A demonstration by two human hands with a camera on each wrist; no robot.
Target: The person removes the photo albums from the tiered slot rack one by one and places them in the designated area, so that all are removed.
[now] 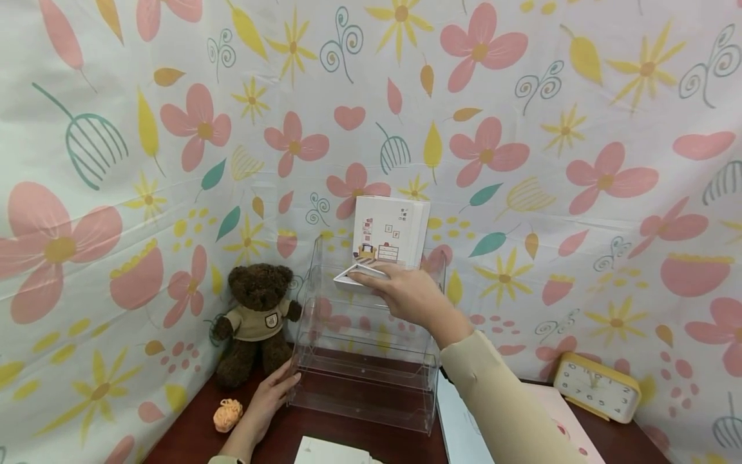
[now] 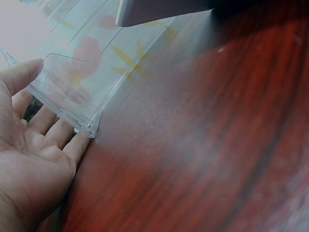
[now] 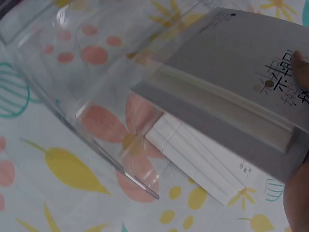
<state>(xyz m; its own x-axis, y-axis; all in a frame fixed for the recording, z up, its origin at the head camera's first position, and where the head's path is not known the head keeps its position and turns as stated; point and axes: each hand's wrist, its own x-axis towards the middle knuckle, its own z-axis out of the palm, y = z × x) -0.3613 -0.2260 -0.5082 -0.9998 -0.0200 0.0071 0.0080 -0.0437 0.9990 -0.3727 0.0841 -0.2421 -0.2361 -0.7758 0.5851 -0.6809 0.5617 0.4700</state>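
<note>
A clear acrylic tiered rack (image 1: 371, 403) stands on the dark red table. My left hand (image 1: 265, 401) holds its lower left corner; in the left wrist view the thumb (image 2: 26, 75) touches the front lip and the other fingers lie along the side. My right hand (image 1: 413, 293) grips a book (image 3: 227, 67) with a plain cover and dark printed characters, tilted over the upper part of the rack. Behind it, white books (image 1: 385, 222) stand upright in the top tier, the front one showing a drawing of furniture. The right hand is mostly cut off in its wrist view.
A brown teddy bear (image 1: 257, 322) sits left of the rack, near an orange yarn ball (image 1: 228, 415). White books (image 1: 330, 451) lie at the front edge. Light blue (image 1: 458, 419) and pink (image 1: 559, 412) flat items and a yellow clock (image 1: 599, 386) are on the right.
</note>
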